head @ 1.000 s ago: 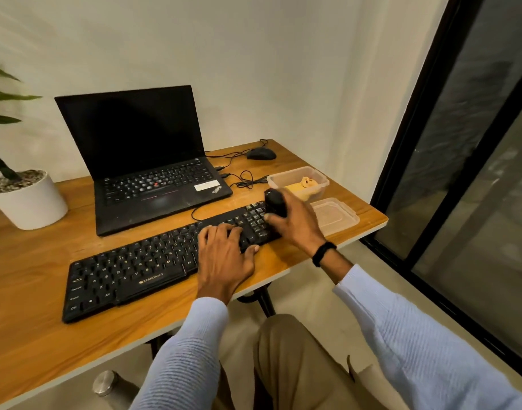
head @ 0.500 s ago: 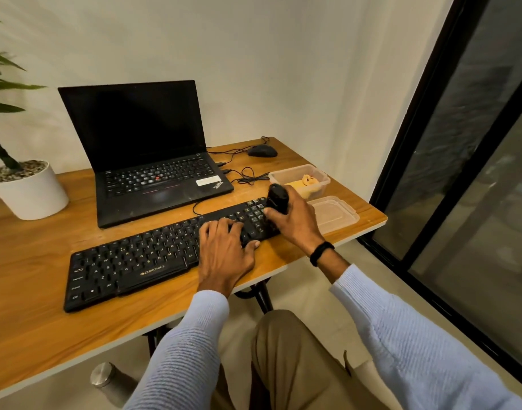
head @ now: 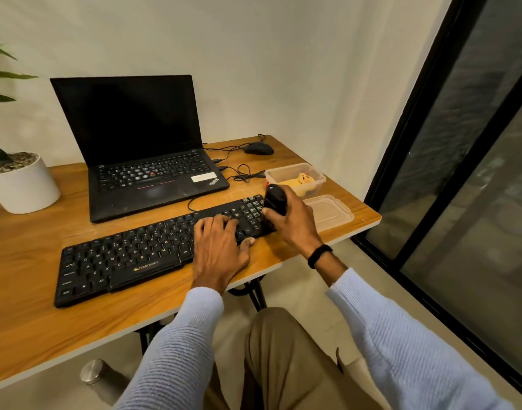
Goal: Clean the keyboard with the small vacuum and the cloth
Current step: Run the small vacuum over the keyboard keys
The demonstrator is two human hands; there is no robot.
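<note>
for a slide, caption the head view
Right hand holds small black vacuum at black plastic keyboard, left hand resting on its keys.

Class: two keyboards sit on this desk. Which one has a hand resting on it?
The separate black Zebronics keyboard nearest the front edge; the left hand rests on it. The ThinkPad laptop keyboard behind is untouched.

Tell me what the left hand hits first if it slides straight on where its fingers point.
The left hand rests on the keyboard; beyond its far keys, probably the laptop, near its right front corner.

Small vacuum in R hand, L hand on keyboard
</note>
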